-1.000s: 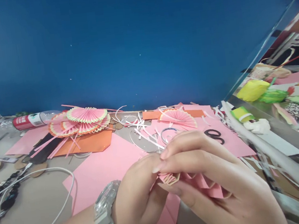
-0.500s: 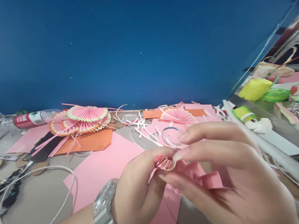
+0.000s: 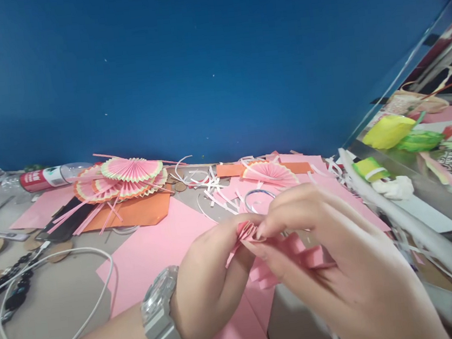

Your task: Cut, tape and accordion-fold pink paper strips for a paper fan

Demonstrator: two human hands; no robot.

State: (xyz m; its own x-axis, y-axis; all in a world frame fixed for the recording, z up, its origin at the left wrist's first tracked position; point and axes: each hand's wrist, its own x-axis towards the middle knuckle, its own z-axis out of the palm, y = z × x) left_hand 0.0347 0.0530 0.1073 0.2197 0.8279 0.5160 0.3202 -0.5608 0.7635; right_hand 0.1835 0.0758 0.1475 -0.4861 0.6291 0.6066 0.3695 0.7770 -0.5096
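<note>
My left hand [image 3: 210, 285], a grey watch on its wrist, pinches one end of a pleated pink paper strip [image 3: 276, 253] above the table. My right hand [image 3: 343, 265] pinches the same strip from the right, fingertips meeting the left hand's at the folded end. The rest of the strip hangs in zigzag folds under my right fingers. Both hands are closed on the paper.
Pink paper sheets [image 3: 158, 253] lie under the hands. Finished pink-and-yellow paper fans [image 3: 129, 178] rest on orange paper at back left; another fan [image 3: 269, 172] at back centre. White paper strips [image 3: 212, 190], a white cable [image 3: 81, 295], a bottle [image 3: 47, 177] and a blue wall [image 3: 197, 58].
Both hands rose slightly and closed tighter on the pleated strip; my right fingers curled down over the folds, which now sit more bunched together.
</note>
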